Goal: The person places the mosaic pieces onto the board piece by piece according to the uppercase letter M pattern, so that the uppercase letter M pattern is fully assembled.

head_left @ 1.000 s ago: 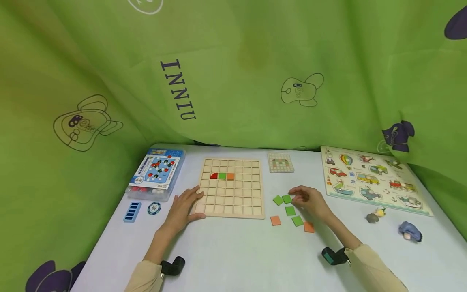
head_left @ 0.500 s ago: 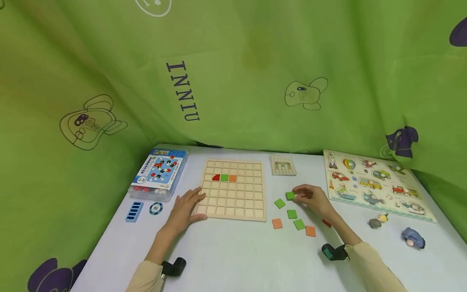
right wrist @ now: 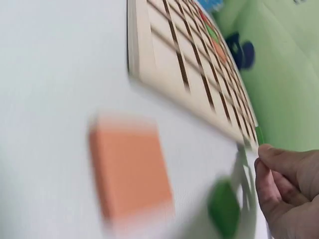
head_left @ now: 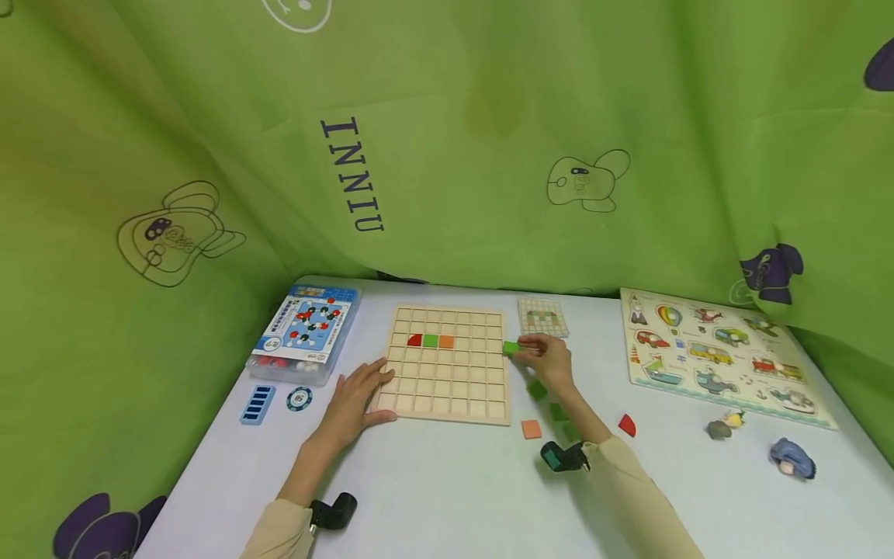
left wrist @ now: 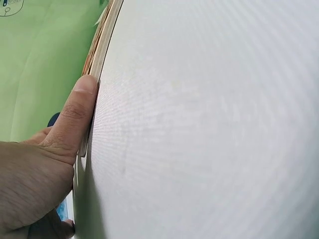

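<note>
A wooden grid board [head_left: 447,388] lies on the white table; one row holds a red quarter-round tile [head_left: 415,340], a green square tile [head_left: 430,341] and an orange square tile [head_left: 446,341]. My left hand [head_left: 355,400] rests on the board's left edge, thumb at the near left corner, fingers spread. At the board's right edge, my right hand [head_left: 548,362] pinches another green tile [head_left: 511,348] between thumb and fingertips. Below that hand lie several loose green tiles [head_left: 536,390], partly covered by the forearm, and a loose orange tile [head_left: 531,429]. A loose red quarter-round tile [head_left: 627,425] lies right of the forearm.
Behind the right hand lies a small pattern card [head_left: 543,317]. A vehicle puzzle board [head_left: 719,357] is at the right, with small figures [head_left: 792,458] before it. At the left are a boxed molecule kit [head_left: 303,334], a blue block [head_left: 258,404] and a round chip [head_left: 299,398].
My right hand has picked up a green tile from the loose ones and carried it left to the board's right edge. The left hand stays on the board.
</note>
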A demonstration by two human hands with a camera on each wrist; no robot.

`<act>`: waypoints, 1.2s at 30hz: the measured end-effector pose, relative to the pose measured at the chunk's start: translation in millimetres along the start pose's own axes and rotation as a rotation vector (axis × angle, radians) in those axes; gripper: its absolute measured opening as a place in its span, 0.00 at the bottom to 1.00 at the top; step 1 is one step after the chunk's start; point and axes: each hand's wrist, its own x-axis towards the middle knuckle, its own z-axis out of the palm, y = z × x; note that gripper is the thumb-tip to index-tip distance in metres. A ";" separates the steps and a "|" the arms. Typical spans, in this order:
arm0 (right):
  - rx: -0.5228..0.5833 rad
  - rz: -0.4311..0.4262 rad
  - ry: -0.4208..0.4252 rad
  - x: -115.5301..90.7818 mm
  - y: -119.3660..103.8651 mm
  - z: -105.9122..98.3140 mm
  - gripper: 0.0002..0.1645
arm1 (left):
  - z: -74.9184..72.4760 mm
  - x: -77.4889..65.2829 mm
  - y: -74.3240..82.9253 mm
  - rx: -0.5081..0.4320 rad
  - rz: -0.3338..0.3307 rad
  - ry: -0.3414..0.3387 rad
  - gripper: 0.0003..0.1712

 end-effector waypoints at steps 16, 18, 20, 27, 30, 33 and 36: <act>-0.047 -0.260 0.012 11.4 -28.2 59.7 0.16 | 4.4 4.9 6.7 -0.009 0.006 -0.014 0.39; -0.041 -0.266 -0.001 12.1 -29.7 58.8 0.16 | 4.2 5.4 6.7 -0.006 0.009 -0.012 0.39; -0.033 -0.263 -0.018 11.6 -31.9 56.6 0.16 | 3.9 5.9 6.7 -0.007 0.008 -0.013 0.39; 0.029 -0.116 -0.099 5.5 -28.6 30.7 0.17 | 3.2 4.7 5.2 -0.002 0.002 -0.017 0.39; 0.015 -0.087 -0.147 -2.9 -17.5 6.8 0.16 | 2.7 2.5 3.7 -0.005 0.002 -0.016 0.40; 0.009 -0.072 -0.180 -17.3 -5.6 -22.0 0.16 | 1.3 0.7 2.5 -0.002 0.006 -0.012 0.40; -0.013 -0.065 -0.191 -34.6 4.5 -50.3 0.15 | -0.8 -0.8 1.5 0.002 0.005 -0.001 0.40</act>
